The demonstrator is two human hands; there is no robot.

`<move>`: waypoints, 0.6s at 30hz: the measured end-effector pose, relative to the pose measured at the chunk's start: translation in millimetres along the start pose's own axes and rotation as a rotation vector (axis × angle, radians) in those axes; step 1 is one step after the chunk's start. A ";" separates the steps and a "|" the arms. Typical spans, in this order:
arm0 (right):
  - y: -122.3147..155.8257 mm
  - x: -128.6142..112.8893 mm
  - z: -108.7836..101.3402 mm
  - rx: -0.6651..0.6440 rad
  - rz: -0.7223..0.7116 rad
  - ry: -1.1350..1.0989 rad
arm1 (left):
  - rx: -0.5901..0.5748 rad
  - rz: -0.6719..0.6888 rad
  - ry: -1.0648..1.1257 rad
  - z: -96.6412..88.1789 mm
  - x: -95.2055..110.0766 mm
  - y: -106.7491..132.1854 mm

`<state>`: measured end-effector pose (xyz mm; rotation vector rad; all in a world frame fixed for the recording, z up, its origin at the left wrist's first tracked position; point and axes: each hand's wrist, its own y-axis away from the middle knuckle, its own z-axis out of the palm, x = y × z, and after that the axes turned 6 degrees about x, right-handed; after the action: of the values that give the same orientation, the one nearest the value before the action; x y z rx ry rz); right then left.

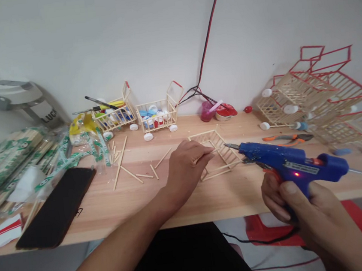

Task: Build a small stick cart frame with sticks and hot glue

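**Glossy plastic and matt bare wood**

Hot glue gun (287, 163) of glossy blue plastic, flecked with dried glue, with a dull metal nozzle (231, 146). Tabletop (162, 204) of smooth, pale, lightly grained wood. Craft-stick basket (217, 153) of unpainted matt wood. Pliers (288, 139) with orange-and-black plastic grips. Phone (55, 207) with a glossy black face. Shiny clear plastic packets (16, 170) around bundled wooden sticks. Red-painted stick baskets (322, 94), smooth and matt. Wall (109, 39) of flat matt white.
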<state>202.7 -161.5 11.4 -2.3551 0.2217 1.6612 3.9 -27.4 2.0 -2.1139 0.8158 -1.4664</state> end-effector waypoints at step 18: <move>-2.0 4.3 -1.9 -0.046 0.005 0.064 | 0.009 -0.267 0.235 -2.5 5.6 -1.5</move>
<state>206.4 -160.1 8.3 -2.4456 0.2031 1.6120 3.4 -30.2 7.6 -2.1346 0.6215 -1.8805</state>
